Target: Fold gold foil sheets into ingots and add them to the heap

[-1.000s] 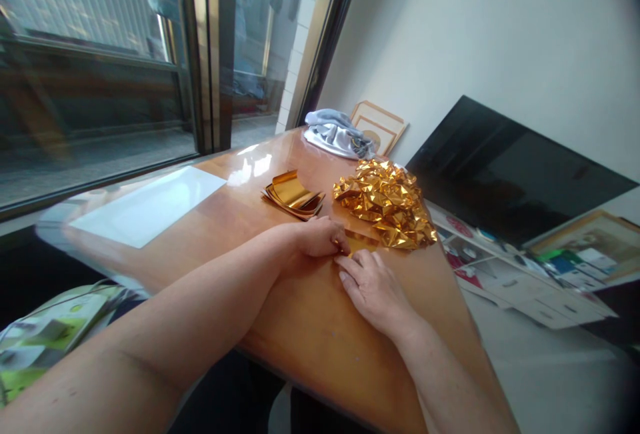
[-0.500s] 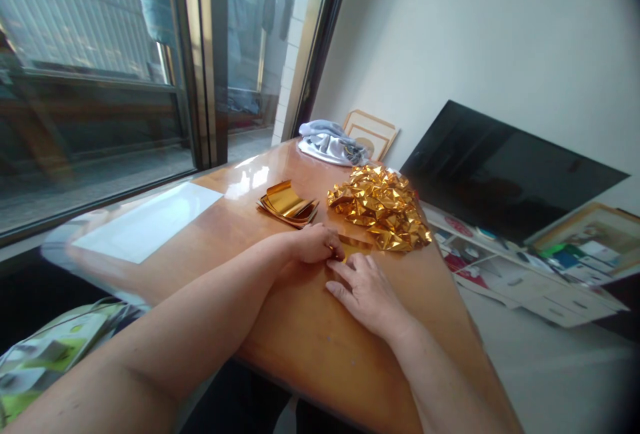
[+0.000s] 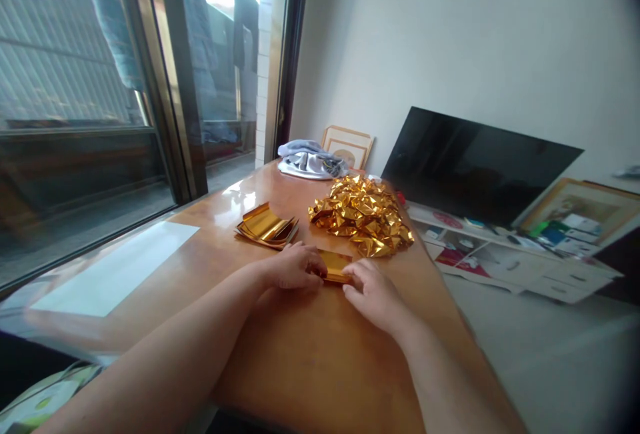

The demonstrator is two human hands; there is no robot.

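A sheet of gold foil paper (image 3: 334, 263) lies on the wooden table between my two hands, its near edge turned up. My left hand (image 3: 296, 266) grips its left end, the fingers curled round the edge. At the right end my right hand (image 3: 371, 291) pinches the near corner between thumb and fingers. A stack of gold foil sheets (image 3: 267, 224), curling upward at the sides, rests just beyond my left hand. Past my right hand is a heap of folded gold foil pieces (image 3: 367, 214) with pointed corners.
The wooden table (image 3: 300, 354) carries a white sheet (image 3: 120, 267) at the left and folded cloths (image 3: 310, 159) at the far end. A television (image 3: 475, 171) and a low white cabinet (image 3: 530, 267) stand to the right. Glass doors (image 3: 165, 87) run along the left.
My hands have moved apart, so more of the gold foil sheet shows between them. The camera's view has turned, shifting the whole scene.
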